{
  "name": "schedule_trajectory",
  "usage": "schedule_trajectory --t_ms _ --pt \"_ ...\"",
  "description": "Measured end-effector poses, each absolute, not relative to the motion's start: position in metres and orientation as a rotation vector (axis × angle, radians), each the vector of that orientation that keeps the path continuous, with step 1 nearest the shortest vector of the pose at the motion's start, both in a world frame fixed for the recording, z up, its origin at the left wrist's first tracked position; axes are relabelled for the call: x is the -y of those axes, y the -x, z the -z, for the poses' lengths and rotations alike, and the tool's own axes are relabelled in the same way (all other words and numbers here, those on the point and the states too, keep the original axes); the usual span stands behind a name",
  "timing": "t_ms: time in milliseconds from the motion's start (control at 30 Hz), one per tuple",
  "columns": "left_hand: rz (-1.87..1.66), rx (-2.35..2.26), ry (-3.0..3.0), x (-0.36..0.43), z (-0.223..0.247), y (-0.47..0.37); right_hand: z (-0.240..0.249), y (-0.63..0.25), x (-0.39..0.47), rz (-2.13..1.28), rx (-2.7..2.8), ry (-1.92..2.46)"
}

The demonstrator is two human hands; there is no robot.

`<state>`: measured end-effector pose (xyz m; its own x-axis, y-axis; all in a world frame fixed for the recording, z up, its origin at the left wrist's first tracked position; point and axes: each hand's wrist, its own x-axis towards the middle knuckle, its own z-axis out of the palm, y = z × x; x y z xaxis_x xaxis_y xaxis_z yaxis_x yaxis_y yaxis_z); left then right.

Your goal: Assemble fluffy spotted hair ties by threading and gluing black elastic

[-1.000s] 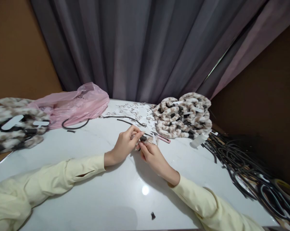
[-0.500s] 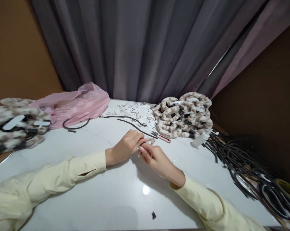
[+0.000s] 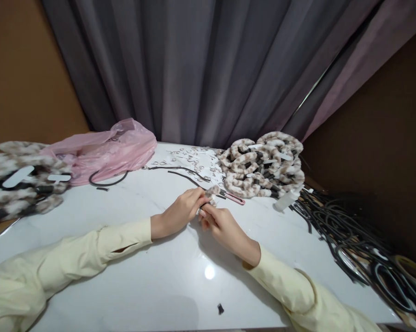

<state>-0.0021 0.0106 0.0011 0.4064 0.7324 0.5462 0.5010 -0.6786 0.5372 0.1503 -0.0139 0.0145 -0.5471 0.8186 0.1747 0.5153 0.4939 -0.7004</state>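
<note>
My left hand (image 3: 184,208) and my right hand (image 3: 225,229) meet above the middle of the table, their fingertips closed together. Between them is a small fluffy brown-and-white piece (image 3: 213,191), which sticks out past the fingers on the far side. A bit of black shows at the fingertips, beside the fluffy part; most of it is covered by my fingers. Just beyond the hands lie a black cord (image 3: 183,175) and thread snips with a pink handle (image 3: 234,198). The snips' blades are partly hidden behind the fluffy piece.
Fluffy straps with white tags are piled at the back right (image 3: 247,163) and left (image 3: 7,184). A pink plastic bag (image 3: 125,147), scattered metal rings (image 3: 194,161), a clear bottle (image 3: 286,199) and a tangle of black cords (image 3: 339,226) surround the work area. A small black piece (image 3: 220,309) lies in front.
More of the fluffy piece now stands up beyond my fingertips, partly covering the snips. My right hand has shifted slightly left; the left hand has barely moved.
</note>
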Motion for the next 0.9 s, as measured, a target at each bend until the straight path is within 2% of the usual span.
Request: schedule_trajectory --t_ms 167,400,700,900 --pt "-1.087 -1.063 -2.333 -0.011 -0.002 0.002 -0.011 -0.150 0.012 -0.768 2.254 1.070" --pt "-1.190 -0.986 -2.449 -0.014 0.000 0.004 -0.012 -0.149 0.016 -0.709 2.266 1.080" --pt "-1.155 -0.917 -2.768 -0.018 0.005 0.010 -0.018 -0.159 0.016 -0.420 2.342 1.075" --pt "-1.189 -0.982 -2.532 -0.011 0.002 0.006 -0.013 -0.159 0.010 -0.276 2.280 1.138"
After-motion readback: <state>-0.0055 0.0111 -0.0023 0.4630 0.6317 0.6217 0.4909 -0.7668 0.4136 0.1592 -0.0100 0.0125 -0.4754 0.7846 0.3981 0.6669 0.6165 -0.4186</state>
